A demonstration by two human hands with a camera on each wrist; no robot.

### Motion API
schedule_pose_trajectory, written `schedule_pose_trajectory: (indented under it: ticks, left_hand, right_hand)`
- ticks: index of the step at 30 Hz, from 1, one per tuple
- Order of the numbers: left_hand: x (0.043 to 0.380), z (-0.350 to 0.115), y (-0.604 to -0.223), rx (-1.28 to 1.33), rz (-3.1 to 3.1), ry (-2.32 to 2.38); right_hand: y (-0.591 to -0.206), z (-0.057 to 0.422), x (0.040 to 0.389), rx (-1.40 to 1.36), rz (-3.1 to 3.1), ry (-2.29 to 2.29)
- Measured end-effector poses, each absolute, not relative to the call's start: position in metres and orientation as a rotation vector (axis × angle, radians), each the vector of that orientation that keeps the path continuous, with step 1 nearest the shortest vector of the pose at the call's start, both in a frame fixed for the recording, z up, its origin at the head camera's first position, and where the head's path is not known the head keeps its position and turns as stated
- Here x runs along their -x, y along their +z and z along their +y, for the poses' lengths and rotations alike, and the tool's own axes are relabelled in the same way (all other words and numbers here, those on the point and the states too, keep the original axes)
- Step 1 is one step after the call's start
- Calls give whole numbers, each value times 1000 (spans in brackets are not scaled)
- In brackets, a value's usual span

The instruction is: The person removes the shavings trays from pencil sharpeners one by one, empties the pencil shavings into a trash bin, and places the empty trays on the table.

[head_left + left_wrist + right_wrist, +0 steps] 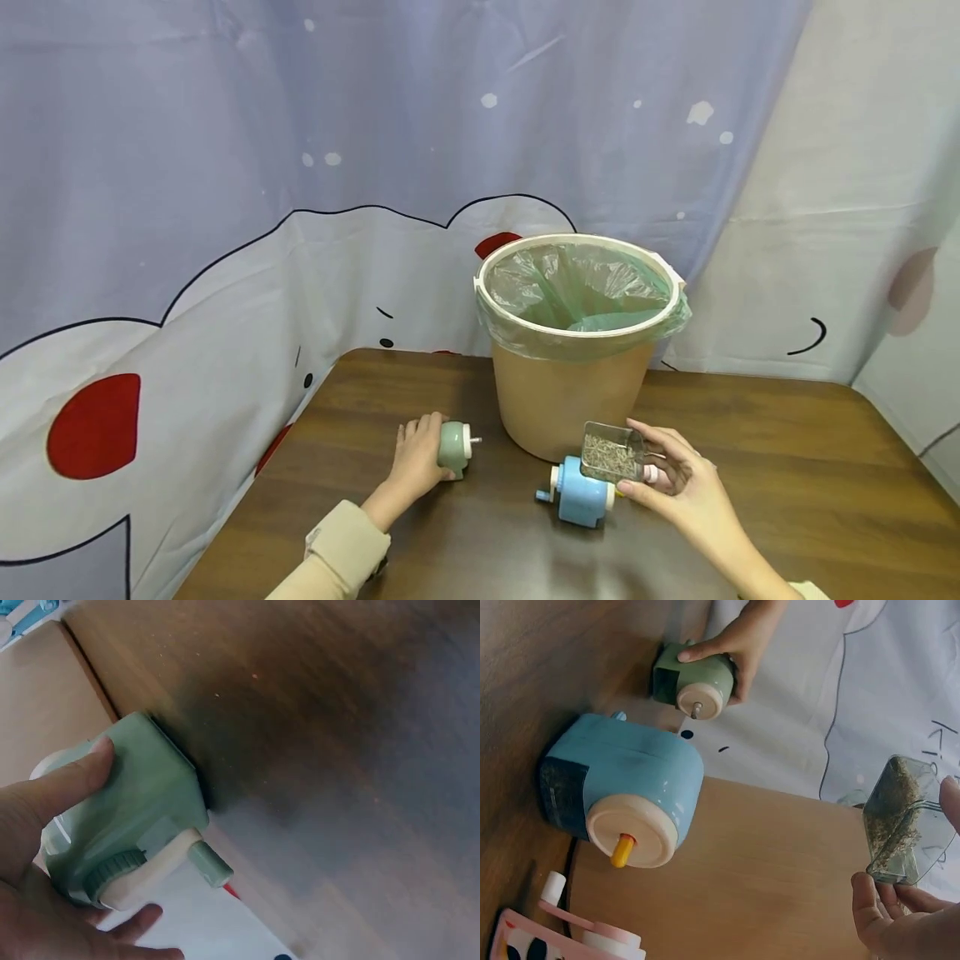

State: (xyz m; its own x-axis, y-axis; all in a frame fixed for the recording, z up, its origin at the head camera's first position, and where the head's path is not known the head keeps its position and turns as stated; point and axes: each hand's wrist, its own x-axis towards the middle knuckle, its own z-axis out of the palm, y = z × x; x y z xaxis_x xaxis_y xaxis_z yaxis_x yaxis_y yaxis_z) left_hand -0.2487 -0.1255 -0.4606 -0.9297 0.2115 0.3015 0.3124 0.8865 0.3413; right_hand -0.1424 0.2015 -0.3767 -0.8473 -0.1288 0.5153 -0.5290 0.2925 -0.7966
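Observation:
My left hand grips a green hand-crank pencil sharpener at the tabletop, thumb on one side and fingers around the other. In the left wrist view, the crank handle points away from the palm. Between thumb and fingers, my right hand holds a small clear shavings drawer, raised above the table and containing pencil shavings. Below and behind that drawer stands a blue pencil sharpener, with a yellow pencil-like tip in its cream front.
A tan waste bin, lined with a green translucent bag, stands behind both hands. A pink cranked sharpener is partly visible near the blue one. The wooden table meets a patterned curtain at the back and left.

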Motion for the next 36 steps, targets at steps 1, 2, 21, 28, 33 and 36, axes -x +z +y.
schedule_pose_trajectory:
  ticks: [1, 2, 21, 28, 33, 36]
  left_hand:
    - [248, -125, -460, 381, -2803, -543]
    - [247, -125, -458, 368, -2809, -523]
    - [249, -116, -358, 476, -2832, -722]
    - [272, -100, -301, 507, -2630, -867]
    - [291, -85, -269, 432, -2633, -870]
    - [301, -77, -260, 347, -2652, -836]
  right_hand:
    - [-375, 201, 143, -601, -2220, 1551]
    - [-373, 201, 145, -620, -2211, 1549]
    - [-336, 213, 150, -702, -2106, 1538]
    - [-302, 217, 161, -714, -2170, 1468]
    - [-287, 218, 170, -759, -2156, 1576]
    - [-281, 217, 176, -800, -2139, 1679]
